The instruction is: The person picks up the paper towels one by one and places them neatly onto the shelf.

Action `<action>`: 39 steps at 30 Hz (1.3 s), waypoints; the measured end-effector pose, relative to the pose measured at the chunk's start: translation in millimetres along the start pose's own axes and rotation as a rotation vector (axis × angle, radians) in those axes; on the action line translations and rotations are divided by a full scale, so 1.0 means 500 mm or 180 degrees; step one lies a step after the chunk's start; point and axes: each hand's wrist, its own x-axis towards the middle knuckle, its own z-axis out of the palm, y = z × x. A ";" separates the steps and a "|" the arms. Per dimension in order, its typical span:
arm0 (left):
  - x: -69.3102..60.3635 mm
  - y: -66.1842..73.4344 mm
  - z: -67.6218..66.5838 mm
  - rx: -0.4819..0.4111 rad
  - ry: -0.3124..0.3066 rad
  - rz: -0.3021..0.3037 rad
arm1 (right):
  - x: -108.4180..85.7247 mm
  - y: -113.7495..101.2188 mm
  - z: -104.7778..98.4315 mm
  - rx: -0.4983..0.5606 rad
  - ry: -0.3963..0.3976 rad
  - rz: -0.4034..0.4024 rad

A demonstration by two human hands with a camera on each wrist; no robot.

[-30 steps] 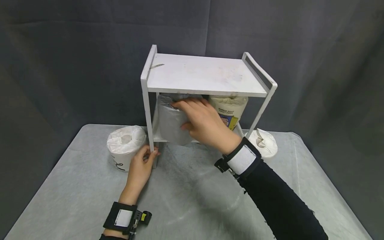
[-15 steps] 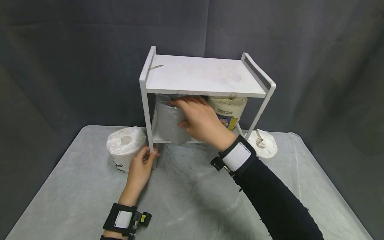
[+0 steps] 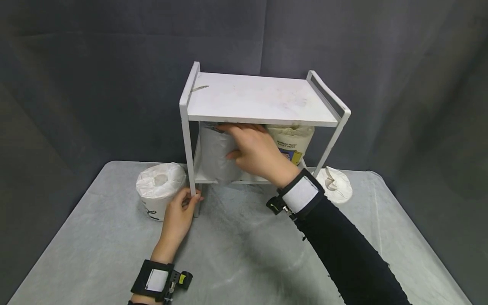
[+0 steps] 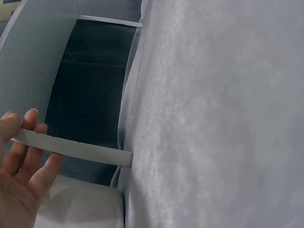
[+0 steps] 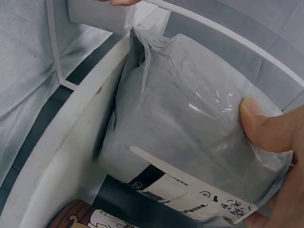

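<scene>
On the lower shelf of a white two-tier rack [image 3: 263,98], my right hand [image 3: 263,154] grips a grey plastic-wrapped roll [image 3: 219,156], fingers over its top. The right wrist view shows the thumb pressed on the wrapper of this roll [image 5: 185,109], which lies near the shelf edge [image 5: 71,137]. My left hand [image 3: 178,218] pinches the rack's front left leg; in the left wrist view, thumb and fingers [image 4: 42,173] are round the white bar [image 4: 76,148]. A cream roll with printed label [image 3: 291,142] stands right of the grey one, partly behind my right hand.
A white-wrapped roll [image 3: 160,190] stands on the table left of the rack, close to my left hand. Another white roll [image 3: 335,185] is at the right, partly behind the right wrist strap. Dark cloth [image 3: 114,93] hangs behind the table [image 3: 95,245].
The grey roll sits slightly deeper under the top board, and my right hand has shifted a little left with it. My left hand keeps its hold on the leg.
</scene>
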 end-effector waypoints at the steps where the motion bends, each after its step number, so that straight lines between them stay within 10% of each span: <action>1: 0.000 -0.001 0.000 0.0005 -0.0003 -0.0002 | 0.001 0.001 -0.001 0.0013 -0.0011 0.0010; 39: 0.000 0.006 0.007 -0.0044 0.0011 0.0022 | 0.039 0.009 0.007 -0.0185 0.0049 0.0436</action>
